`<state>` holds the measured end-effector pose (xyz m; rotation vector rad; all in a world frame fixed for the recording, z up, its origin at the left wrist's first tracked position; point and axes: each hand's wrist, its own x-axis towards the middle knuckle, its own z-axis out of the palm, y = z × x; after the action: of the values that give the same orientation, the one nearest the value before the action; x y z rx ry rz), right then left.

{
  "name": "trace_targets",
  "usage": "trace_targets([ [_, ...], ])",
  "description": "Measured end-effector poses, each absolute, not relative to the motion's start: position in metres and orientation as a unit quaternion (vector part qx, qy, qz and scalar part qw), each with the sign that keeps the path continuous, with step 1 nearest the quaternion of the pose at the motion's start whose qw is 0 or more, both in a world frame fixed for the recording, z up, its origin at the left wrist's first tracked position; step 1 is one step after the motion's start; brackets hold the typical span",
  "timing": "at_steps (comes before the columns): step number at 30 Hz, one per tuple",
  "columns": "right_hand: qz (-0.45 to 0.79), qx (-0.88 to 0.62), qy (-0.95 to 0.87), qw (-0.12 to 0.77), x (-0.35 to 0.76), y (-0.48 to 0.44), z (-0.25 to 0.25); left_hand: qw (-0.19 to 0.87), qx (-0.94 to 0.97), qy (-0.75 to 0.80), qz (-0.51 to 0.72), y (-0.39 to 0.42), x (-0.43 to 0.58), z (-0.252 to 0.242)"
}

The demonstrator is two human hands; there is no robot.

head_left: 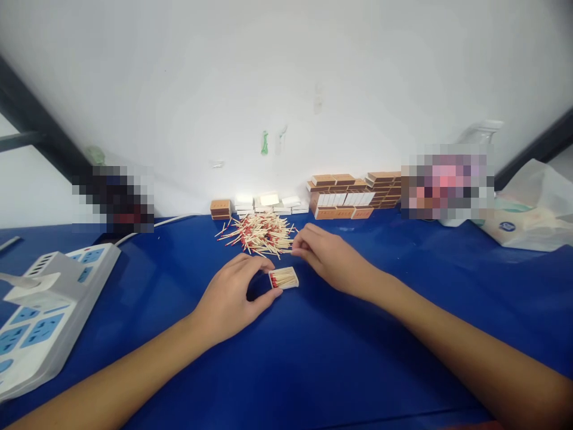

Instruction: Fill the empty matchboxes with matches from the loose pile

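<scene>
A small white matchbox tray [296, 283] lies on the blue table, filled with matchsticks whose red heads point left. My left hand [233, 292] grips the tray's left end between thumb and fingers. Just behind it spreads a loose pile of red-headed matchsticks [264, 233]. At the pile's right edge, my right hand [324, 257] is closed in a pinch, with a pale matchstick [286, 251] at the fingertips. The fingers partly hide what they hold.
Along the wall stand stacked brown matchboxes [340, 197], white trays [271, 203] and a smaller brown matchbox stack [220, 209]. A white power strip [85, 298] with a plugged-in adapter [42, 283] sits at left. A tissue pack [514, 227] lies at right.
</scene>
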<state>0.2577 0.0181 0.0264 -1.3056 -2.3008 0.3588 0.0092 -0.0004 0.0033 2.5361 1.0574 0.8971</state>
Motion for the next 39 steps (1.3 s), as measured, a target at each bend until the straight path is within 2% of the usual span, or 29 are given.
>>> trace_targets([
  [7, 0.173, -0.436, -0.866, 0.173, 0.249, 0.003, 0.031, 0.118, 0.868, 0.37, 0.309, 0.002, 0.009, 0.002],
  [12, 0.099, -0.48, -0.831, 0.263, 0.261, 0.021, 0.018, 0.125, 0.87, 0.361, 0.312, -0.001, 0.009, 0.002],
  [14, 0.08, -0.519, -0.808, 0.268, 0.269, 0.032, 0.011, 0.128, 0.872, 0.356, 0.309, -0.001, 0.009, 0.001],
  [23, 0.119, -0.542, -0.811, 0.185, 0.278, 0.045, 0.007, 0.131, 0.876, 0.352, 0.303, -0.003, 0.009, 0.0],
  [33, 0.213, -0.435, -0.845, 0.226, 0.247, 0.003, 0.024, 0.116, 0.872, 0.36, 0.31, -0.002, 0.008, -0.001],
  [39, 0.139, -0.492, -0.815, 0.271, 0.261, 0.032, 0.003, 0.125, 0.873, 0.351, 0.314, -0.002, 0.008, -0.001],
])
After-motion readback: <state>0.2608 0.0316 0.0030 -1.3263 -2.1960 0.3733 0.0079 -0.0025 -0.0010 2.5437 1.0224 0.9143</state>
